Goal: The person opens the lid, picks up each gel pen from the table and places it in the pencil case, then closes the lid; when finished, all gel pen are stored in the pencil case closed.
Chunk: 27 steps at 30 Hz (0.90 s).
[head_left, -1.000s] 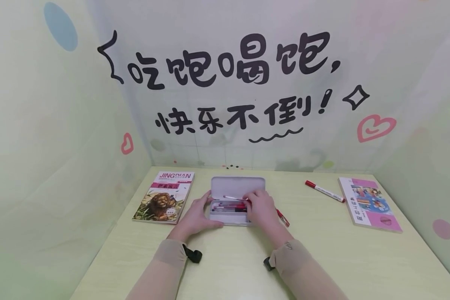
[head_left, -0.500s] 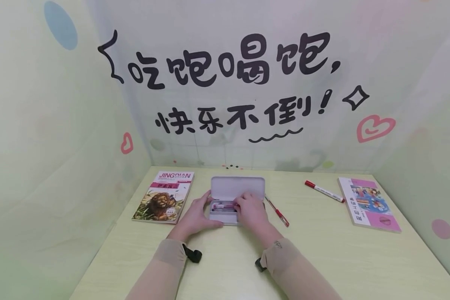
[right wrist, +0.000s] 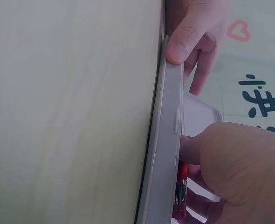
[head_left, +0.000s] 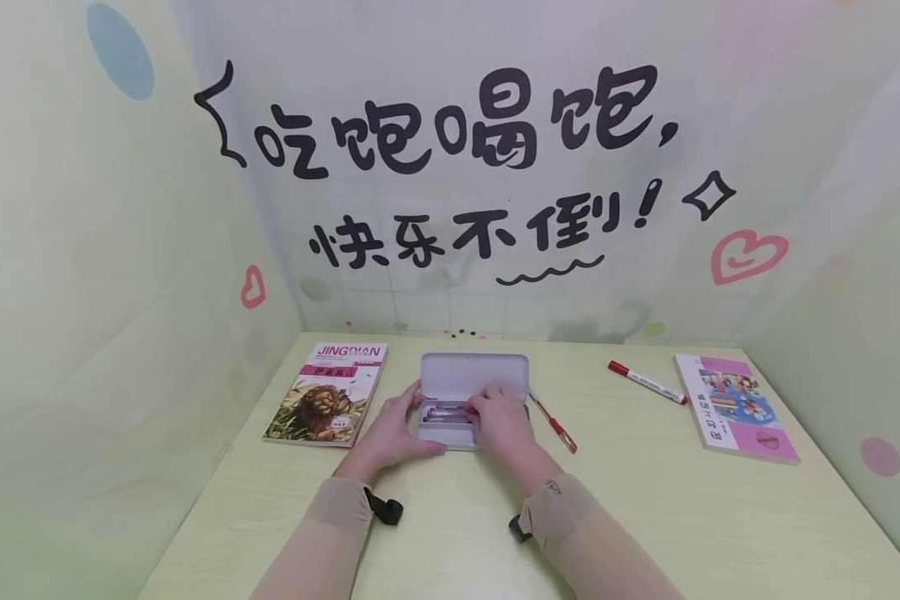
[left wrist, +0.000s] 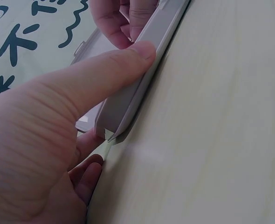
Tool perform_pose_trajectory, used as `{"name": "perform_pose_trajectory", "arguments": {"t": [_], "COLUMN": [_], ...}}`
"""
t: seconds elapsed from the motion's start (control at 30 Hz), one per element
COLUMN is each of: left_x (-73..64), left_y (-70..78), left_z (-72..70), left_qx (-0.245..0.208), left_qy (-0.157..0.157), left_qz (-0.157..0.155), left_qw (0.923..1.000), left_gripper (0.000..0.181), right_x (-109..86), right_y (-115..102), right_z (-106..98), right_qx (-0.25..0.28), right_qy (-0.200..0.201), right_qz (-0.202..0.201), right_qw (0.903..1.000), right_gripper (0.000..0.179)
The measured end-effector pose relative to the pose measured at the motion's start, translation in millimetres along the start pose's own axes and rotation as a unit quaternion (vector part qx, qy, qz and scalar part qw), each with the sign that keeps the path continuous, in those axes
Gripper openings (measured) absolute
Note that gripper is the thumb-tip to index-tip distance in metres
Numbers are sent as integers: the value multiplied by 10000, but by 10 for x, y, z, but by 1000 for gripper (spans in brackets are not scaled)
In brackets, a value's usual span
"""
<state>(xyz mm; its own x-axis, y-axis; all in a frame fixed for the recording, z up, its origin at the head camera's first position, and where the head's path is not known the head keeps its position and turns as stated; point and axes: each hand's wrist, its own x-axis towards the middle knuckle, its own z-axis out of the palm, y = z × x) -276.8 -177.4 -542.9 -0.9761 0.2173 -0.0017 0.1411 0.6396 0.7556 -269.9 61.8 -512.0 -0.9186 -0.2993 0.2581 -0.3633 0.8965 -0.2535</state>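
Note:
A pale metal pencil case (head_left: 474,375) lies on the table with its lid raised at the back. Several pens (head_left: 444,411) lie in its rear part. My left hand (head_left: 392,432) grips the left end of the case, with the thumb on the front wall (left wrist: 121,100) and fingers behind the corner. My right hand (head_left: 504,423) reaches into the right half, its curled fingertips pinching a pen among the others and hiding that half from above. In the right wrist view a red pen (right wrist: 181,189) shows beside the right fingers, just inside the front wall.
A red-capped pen (head_left: 555,423) lies right of the case. Farther right are a white marker with red ends (head_left: 648,383) and a pink book (head_left: 738,408). A book with a lion cover (head_left: 328,396) lies at the left. Printed walls (head_left: 457,300) surround the table.
My right hand has moved left and down into the case with a pen, which now lies among the others. The pen to the right became visible. My left hand stays on the case.

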Motion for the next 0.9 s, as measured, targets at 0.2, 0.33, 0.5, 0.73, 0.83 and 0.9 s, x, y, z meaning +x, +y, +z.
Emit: {"name": "perform_pose_trajectory", "arguments": {"t": [0.2, 0.33, 0.5, 0.73, 0.83, 0.9], "left_x": [1, -3, -1, 15, 20, 21], "left_y": [0, 18, 17, -3, -11, -16], "left_z": [2, -6, 0, 15, 15, 9], "left_qx": [41, 41, -41, -71, -12, 16], "left_qy": [-4, 27, 13, 1, 4, 15], "left_qz": [21, 27, 11, 9, 9, 6], "left_qw": [10000, 10000, 10000, 10000, 10000, 10000], "left_gripper": [144, 144, 144, 145, 145, 145], "right_x": [-12, -18, -56, -189, -258, -301], "right_y": [50, 123, 325, 708, 854, 932], "right_z": [-43, -126, -188, -322, -372, -405], "right_qx": [603, 836, 965, 1375, 1415, 1430], "right_qy": [261, 542, 731, 849, 819, 812], "right_qz": [306, 486, 741, 1305, 1545, 1652], "right_qw": [9974, 9938, 9899, 9782, 9744, 9725], "right_gripper": [15, 19, 30, 47, 55, 60]}}
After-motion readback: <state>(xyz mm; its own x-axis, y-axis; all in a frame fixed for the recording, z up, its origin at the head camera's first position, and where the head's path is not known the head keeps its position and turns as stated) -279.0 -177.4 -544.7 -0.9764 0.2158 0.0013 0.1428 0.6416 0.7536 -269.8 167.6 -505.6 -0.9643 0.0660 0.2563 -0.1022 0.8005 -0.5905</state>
